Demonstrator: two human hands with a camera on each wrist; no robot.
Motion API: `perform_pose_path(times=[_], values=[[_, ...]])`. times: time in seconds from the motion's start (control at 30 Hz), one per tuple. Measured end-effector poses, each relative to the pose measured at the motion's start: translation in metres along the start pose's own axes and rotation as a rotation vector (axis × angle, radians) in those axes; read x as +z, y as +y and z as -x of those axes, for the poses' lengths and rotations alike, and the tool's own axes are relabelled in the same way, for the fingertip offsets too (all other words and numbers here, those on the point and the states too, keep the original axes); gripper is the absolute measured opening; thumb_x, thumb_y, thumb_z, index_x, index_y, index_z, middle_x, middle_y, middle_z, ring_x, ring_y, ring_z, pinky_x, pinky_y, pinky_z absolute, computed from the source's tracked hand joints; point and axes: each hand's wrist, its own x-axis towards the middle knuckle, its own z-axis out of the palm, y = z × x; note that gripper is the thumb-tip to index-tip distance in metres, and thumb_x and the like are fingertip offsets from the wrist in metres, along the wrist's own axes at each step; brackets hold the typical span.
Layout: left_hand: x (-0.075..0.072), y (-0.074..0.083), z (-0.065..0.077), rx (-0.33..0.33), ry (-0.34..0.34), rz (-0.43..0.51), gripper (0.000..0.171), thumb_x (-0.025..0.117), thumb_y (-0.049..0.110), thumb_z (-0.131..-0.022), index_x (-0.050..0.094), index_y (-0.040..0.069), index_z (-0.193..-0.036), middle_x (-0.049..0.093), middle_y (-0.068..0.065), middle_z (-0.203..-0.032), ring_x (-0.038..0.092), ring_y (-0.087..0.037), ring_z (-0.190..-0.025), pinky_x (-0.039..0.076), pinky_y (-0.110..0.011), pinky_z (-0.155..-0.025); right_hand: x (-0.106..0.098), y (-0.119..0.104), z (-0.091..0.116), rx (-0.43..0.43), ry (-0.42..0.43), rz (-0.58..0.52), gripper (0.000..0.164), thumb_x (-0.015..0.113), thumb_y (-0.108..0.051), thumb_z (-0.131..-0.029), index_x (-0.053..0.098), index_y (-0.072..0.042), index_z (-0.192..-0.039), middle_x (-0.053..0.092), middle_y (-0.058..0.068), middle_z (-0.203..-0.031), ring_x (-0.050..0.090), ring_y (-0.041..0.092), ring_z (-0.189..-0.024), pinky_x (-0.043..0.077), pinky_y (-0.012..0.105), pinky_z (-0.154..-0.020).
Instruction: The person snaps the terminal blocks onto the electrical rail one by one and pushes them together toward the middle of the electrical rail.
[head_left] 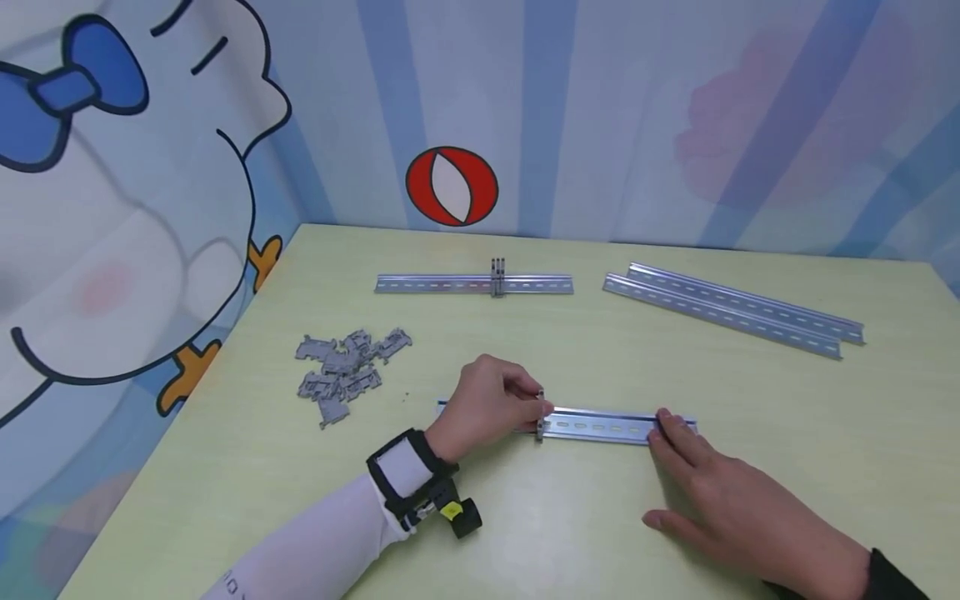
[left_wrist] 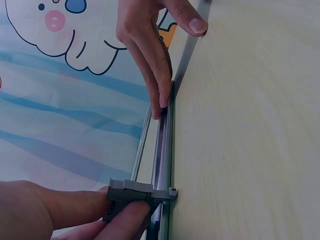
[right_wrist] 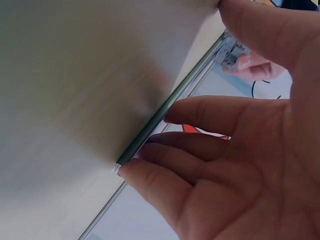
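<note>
A slotted metal DIN rail point(head_left: 600, 425) lies across the near part of the table. My left hand point(head_left: 487, 408) pinches a small grey DIN rail clip point(left_wrist: 131, 190) between thumb and fingers, and the clip stands upright across the rail near its middle. In the right wrist view the same clip point(right_wrist: 230, 52) shows at the far end of the rail's visible length. My right hand point(head_left: 727, 492) rests straight fingertips on the rail's right end, its thumb spread apart over the table. The left hand covers part of the rail's left half.
Left of the hands lies a loose pile of grey clips point(head_left: 345, 362). Farther back, another rail point(head_left: 435, 284) carries upright clips point(head_left: 498, 277) near its middle. Two longer rails point(head_left: 735, 308) lie side by side at the back right. A printed wall point(head_left: 615, 125) borders the table.
</note>
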Motion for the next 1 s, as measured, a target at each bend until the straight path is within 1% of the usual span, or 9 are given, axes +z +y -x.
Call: perform_pose_path(times=[0.13, 0.23, 0.37, 0.47, 0.63, 0.77, 0.87, 1.0], values=[[0.015, 0.005, -0.01, -0.017, -0.03, 0.017, 0.01, 0.077, 0.004, -0.081, 0.074, 0.002, -0.09, 0.072, -0.003, -0.077, 0.071, -0.014, -0.065, 0.057, -0.027, -0.062, 0.001, 0.0, -0.001, 0.006, -0.005, 0.012, 0.085, 0.062, -0.06, -0.087, 0.046, 0.005, -0.14, 0.034, 0.027, -0.151, 0.055, 0.04, -0.123, 0.055, 0.044, -0.082], [0.025, 0.009, -0.015, -0.007, -0.042, -0.013, 0.01, 0.079, 0.007, -0.08, 0.074, 0.003, -0.088, 0.071, 0.0, -0.074, 0.07, -0.012, -0.062, 0.056, -0.025, -0.061, 0.002, -0.001, -0.001, 0.008, -0.003, 0.016, 0.086, 0.062, -0.061, -0.086, 0.047, 0.005, -0.14, 0.034, 0.027, -0.151, 0.056, 0.039, -0.121, 0.055, 0.044, -0.081], [0.034, 0.012, -0.019, 0.008, -0.05, -0.039, 0.01, 0.08, 0.008, -0.079, 0.074, 0.004, -0.087, 0.071, 0.001, -0.072, 0.069, -0.01, -0.06, 0.056, -0.024, -0.06, 0.002, -0.001, -0.001, 0.004, 0.001, 0.026, 0.086, 0.062, -0.06, -0.086, 0.048, 0.005, -0.139, 0.035, 0.026, -0.151, 0.056, 0.039, -0.122, 0.055, 0.044, -0.082], [0.039, 0.014, -0.021, 0.009, -0.059, -0.023, 0.01, 0.08, 0.007, -0.079, 0.074, 0.004, -0.086, 0.071, 0.001, -0.072, 0.069, -0.011, -0.06, 0.056, -0.025, -0.06, 0.001, -0.001, -0.001, 0.002, 0.003, 0.032, 0.085, 0.063, -0.06, -0.086, 0.048, 0.005, -0.139, 0.036, 0.026, -0.15, 0.055, 0.039, -0.122, 0.055, 0.044, -0.083], [0.044, 0.015, -0.022, 0.021, -0.055, -0.041, 0.01, 0.08, 0.009, -0.079, 0.074, 0.004, -0.086, 0.07, 0.002, -0.071, 0.069, -0.01, -0.059, 0.055, -0.023, -0.059, 0.001, -0.002, -0.001, 0.0, 0.009, 0.028, 0.085, 0.063, -0.06, -0.086, 0.048, 0.005, -0.139, 0.035, 0.026, -0.15, 0.055, 0.039, -0.123, 0.055, 0.044, -0.082], [0.046, 0.016, -0.022, 0.05, -0.051, -0.065, 0.01, 0.081, 0.01, -0.079, 0.075, 0.005, -0.085, 0.071, 0.003, -0.071, 0.068, -0.008, -0.059, 0.055, -0.023, -0.059, 0.002, -0.002, 0.0, -0.001, 0.017, 0.026, 0.085, 0.063, -0.06, -0.086, 0.048, 0.005, -0.138, 0.035, 0.026, -0.15, 0.055, 0.039, -0.123, 0.055, 0.044, -0.081], [0.046, 0.016, -0.022, 0.073, -0.049, -0.072, 0.01, 0.081, 0.01, -0.079, 0.075, 0.004, -0.085, 0.071, 0.003, -0.071, 0.068, -0.008, -0.06, 0.054, -0.023, -0.059, 0.002, -0.002, 0.0, 0.001, 0.018, 0.028, 0.084, 0.064, -0.059, -0.086, 0.048, 0.005, -0.139, 0.035, 0.026, -0.151, 0.055, 0.039, -0.123, 0.055, 0.044, -0.082], [0.044, 0.015, -0.022, 0.082, -0.053, -0.116, 0.015, 0.081, 0.017, -0.079, 0.076, 0.006, -0.088, 0.071, 0.006, -0.072, 0.067, -0.006, -0.06, 0.053, -0.022, -0.059, 0.001, -0.002, -0.001, 0.003, 0.014, 0.028, 0.084, 0.063, -0.059, -0.086, 0.048, 0.005, -0.139, 0.035, 0.026, -0.151, 0.054, 0.039, -0.124, 0.054, 0.044, -0.084]])
